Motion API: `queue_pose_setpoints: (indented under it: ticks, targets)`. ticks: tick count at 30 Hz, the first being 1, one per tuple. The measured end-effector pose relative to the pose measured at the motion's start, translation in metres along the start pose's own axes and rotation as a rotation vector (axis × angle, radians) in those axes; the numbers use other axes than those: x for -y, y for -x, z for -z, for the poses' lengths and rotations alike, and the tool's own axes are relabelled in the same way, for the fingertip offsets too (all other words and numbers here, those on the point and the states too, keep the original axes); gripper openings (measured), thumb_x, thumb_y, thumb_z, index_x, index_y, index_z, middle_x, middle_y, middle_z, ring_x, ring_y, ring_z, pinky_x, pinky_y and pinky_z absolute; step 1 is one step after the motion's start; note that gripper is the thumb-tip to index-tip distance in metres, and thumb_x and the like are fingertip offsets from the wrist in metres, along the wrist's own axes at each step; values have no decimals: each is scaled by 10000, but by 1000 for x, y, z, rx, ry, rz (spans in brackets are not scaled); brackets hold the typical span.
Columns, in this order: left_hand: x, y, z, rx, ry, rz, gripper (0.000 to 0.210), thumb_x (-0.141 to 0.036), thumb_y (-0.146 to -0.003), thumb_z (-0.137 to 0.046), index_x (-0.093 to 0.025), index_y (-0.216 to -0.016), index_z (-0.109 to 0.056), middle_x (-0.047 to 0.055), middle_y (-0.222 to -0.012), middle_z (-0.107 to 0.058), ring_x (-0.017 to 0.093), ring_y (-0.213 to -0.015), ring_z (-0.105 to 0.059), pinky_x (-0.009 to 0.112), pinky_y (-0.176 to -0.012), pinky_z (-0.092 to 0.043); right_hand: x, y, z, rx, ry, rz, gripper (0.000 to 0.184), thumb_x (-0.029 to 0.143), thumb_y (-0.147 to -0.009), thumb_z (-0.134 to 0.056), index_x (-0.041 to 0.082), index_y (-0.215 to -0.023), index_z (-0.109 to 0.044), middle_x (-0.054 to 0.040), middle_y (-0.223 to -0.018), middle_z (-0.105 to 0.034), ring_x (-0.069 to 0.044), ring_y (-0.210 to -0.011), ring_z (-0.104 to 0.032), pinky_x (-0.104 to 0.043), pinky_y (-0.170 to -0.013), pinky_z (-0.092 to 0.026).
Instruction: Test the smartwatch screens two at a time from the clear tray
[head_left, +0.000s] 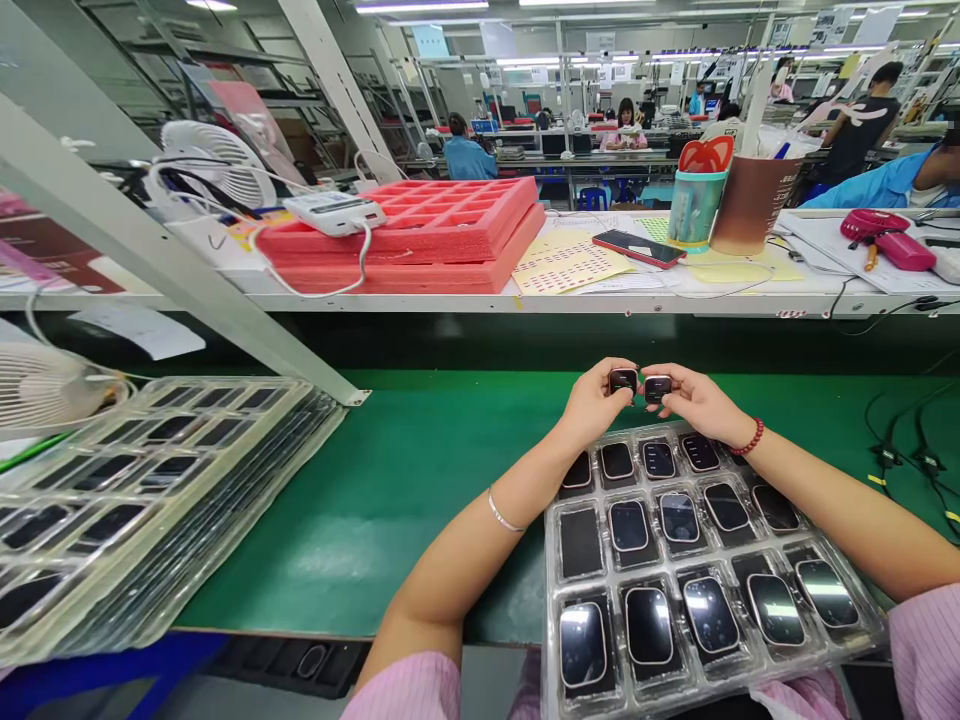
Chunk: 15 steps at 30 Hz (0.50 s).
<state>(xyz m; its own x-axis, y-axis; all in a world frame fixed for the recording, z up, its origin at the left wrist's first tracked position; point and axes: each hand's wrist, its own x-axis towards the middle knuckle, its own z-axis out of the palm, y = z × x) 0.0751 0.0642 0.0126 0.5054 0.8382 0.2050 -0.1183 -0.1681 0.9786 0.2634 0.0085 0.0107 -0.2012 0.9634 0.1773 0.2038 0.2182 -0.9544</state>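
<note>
The left hand (pixel 592 402) pinches one watch (pixel 622 381) and the right hand (pixel 697 402) a second watch (pixel 658 388), fingers curled closed, near the far edge of the tray (pixel 551 570). Better to grip by the frames, keeping both screens free from thumbs.

Left sleeve (pixel 409 688) and right sleeve (pixel 928 640) were pink with fine paler stripes, loose cut, ending around the elbows; left forearm (pixel 469 548) carried a slim, silver-coloured bangle (pixel 503 512), smooth band; right forearm (pixel 832 485) had a dark red bracelet (pixel 751 438) near the wrist, single strand, small round beads; left hand (pixel 596 405) and right hand (pixel 696 396) were bare.
</note>
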Motion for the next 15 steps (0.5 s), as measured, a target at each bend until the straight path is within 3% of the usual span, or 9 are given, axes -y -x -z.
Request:
queue_pose_setpoints:
  ticks: [15]
  targets:
    - [-5, 2, -1, 23, -2, 5, 376, -71, -673, -559, -146, -1041, -587, 35, -853, -664, 146, -797, -629, 262, -736, -520, 4, 1, 0, -12, -20, -9, 433, 251, -785, -605, 185, -1210, -549, -82, -1094, -677, -184, -832, -691, -297, -686, -586]
